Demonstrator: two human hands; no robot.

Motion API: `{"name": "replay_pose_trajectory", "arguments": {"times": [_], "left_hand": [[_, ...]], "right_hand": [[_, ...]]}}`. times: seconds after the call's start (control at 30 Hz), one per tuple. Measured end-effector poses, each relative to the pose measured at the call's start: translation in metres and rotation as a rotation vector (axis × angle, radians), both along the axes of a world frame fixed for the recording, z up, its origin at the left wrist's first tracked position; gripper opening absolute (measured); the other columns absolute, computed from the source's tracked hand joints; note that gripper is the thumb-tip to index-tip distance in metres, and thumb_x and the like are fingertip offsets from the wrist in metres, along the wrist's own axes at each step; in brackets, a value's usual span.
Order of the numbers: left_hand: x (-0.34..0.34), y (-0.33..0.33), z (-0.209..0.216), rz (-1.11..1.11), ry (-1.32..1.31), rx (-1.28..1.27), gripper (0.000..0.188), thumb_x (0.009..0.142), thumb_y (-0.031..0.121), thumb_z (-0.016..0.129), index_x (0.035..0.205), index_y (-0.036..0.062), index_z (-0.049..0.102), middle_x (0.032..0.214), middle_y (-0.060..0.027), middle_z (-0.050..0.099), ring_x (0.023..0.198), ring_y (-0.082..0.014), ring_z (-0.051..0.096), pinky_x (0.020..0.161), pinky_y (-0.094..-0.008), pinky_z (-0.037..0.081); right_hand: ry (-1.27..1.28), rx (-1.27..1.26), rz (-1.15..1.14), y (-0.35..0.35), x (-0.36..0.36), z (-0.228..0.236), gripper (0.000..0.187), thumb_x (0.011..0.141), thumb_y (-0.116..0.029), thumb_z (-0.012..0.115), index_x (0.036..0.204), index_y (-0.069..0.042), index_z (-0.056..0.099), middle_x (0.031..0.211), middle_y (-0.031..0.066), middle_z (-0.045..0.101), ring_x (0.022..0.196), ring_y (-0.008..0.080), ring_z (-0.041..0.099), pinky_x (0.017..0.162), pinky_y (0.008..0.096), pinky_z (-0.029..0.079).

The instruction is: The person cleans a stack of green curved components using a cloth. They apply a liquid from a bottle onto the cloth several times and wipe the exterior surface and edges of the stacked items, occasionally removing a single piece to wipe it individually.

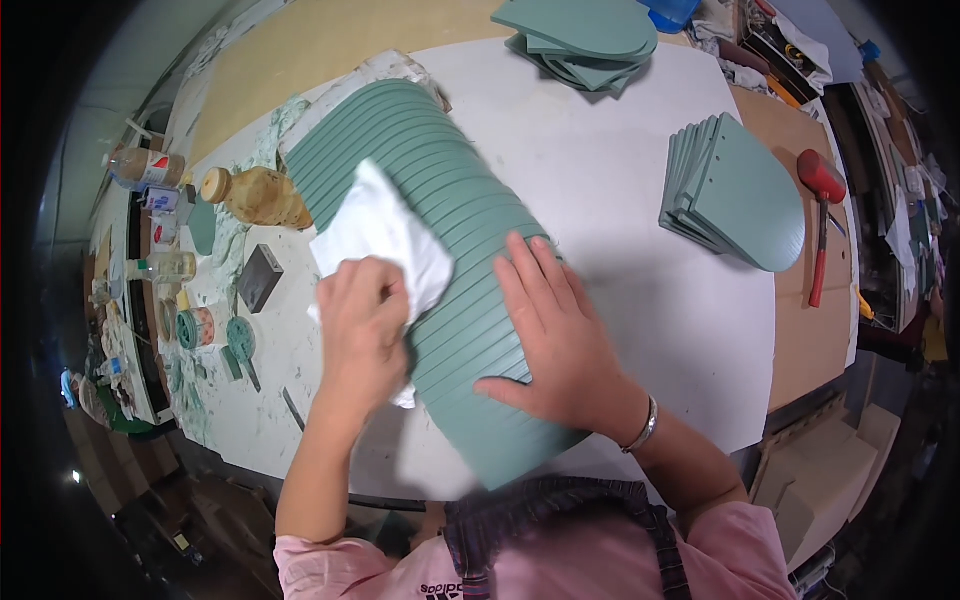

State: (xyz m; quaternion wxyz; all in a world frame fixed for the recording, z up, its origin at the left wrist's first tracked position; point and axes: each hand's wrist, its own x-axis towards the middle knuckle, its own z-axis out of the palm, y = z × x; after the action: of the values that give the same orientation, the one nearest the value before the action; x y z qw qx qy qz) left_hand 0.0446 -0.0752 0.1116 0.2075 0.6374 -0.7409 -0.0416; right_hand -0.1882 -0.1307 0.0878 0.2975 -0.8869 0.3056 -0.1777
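A long row of overlapping green rounded panels [440,165] runs slantwise over the white tabletop, from the far left down to my body. My left hand [360,325] is closed on a bunched white cloth [385,225], which spreads over the left edge of the row. Flat on the right side of the same panels rests my right hand [560,345], its fingers stretched out and the thumb apart. A metal bracelet [645,425] circles my right wrist. Part of the panels' left edge is hidden under the cloth and my left hand.
Another pile of green panels [590,30] sits at the far edge, and a fanned stack [745,195] lies to the right. Beyond it is a red mallet [822,178]. On the left stand a brown bottle [258,196], a dark block [260,278] and a green-smeared jar [195,327].
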Motion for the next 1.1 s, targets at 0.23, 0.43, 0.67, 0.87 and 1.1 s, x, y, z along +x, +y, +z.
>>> {"name": "replay_pose_trajectory", "arguments": {"times": [0.23, 0.43, 0.67, 0.87, 1.1], "left_hand": [[-0.004, -0.016, 0.010, -0.038, -0.059, 0.014, 0.014, 0.063, -0.007, 0.060, 0.071, 0.0041, 0.058, 0.089, -0.0042, 0.055, 0.087, -0.0252, 0.053, 0.078, -0.0377, 0.033], [0.016, 0.007, 0.018, -0.052, -0.158, 0.056, 0.012, 0.060, -0.004, 0.061, 0.068, 0.0040, 0.056, 0.087, -0.0036, 0.054, 0.085, -0.0244, 0.054, 0.078, -0.0385, 0.034], [-0.002, -0.029, 0.008, -0.144, -0.104, -0.054, 0.012, 0.061, -0.005, 0.060, 0.070, 0.0036, 0.059, 0.088, -0.0052, 0.055, 0.087, -0.0250, 0.055, 0.080, -0.0384, 0.036], [0.047, 0.021, 0.024, -0.034, 0.042, 0.117, 0.015, 0.059, -0.006, 0.059, 0.071, 0.0025, 0.060, 0.089, -0.0058, 0.055, 0.087, -0.0268, 0.053, 0.081, -0.0394, 0.036], [0.006, -0.017, 0.022, -0.124, -0.055, 0.072, 0.012, 0.068, 0.004, 0.072, 0.077, 0.0055, 0.064, 0.089, -0.0031, 0.056, 0.090, -0.0260, 0.054, 0.085, -0.0423, 0.037]], "right_hand": [[0.014, 0.021, -0.009, 0.002, 0.004, 0.007, 0.107, 0.074, -0.050, 0.080, 0.150, 0.009, 0.033, 0.158, 0.0282, 0.029, 0.145, 0.0450, 0.029, 0.117, 0.0536, 0.027], [0.026, 0.049, -0.019, -0.003, -0.002, 0.006, 0.105, 0.074, -0.048, 0.081, 0.149, 0.008, 0.034, 0.158, 0.0283, 0.029, 0.145, 0.0455, 0.029, 0.117, 0.0540, 0.027], [0.020, 0.054, -0.008, -0.001, 0.004, 0.005, 0.105, 0.074, -0.047, 0.080, 0.149, 0.008, 0.034, 0.158, 0.0286, 0.029, 0.145, 0.0458, 0.029, 0.117, 0.0540, 0.026], [0.010, 0.043, -0.009, -0.001, 0.000, 0.005, 0.105, 0.074, -0.047, 0.081, 0.149, 0.009, 0.034, 0.158, 0.0288, 0.029, 0.145, 0.0459, 0.028, 0.118, 0.0535, 0.026], [0.040, 0.044, -0.018, 0.001, 0.002, 0.006, 0.105, 0.072, -0.044, 0.083, 0.149, 0.008, 0.035, 0.157, 0.0283, 0.030, 0.146, 0.0452, 0.028, 0.117, 0.0536, 0.027]]}}
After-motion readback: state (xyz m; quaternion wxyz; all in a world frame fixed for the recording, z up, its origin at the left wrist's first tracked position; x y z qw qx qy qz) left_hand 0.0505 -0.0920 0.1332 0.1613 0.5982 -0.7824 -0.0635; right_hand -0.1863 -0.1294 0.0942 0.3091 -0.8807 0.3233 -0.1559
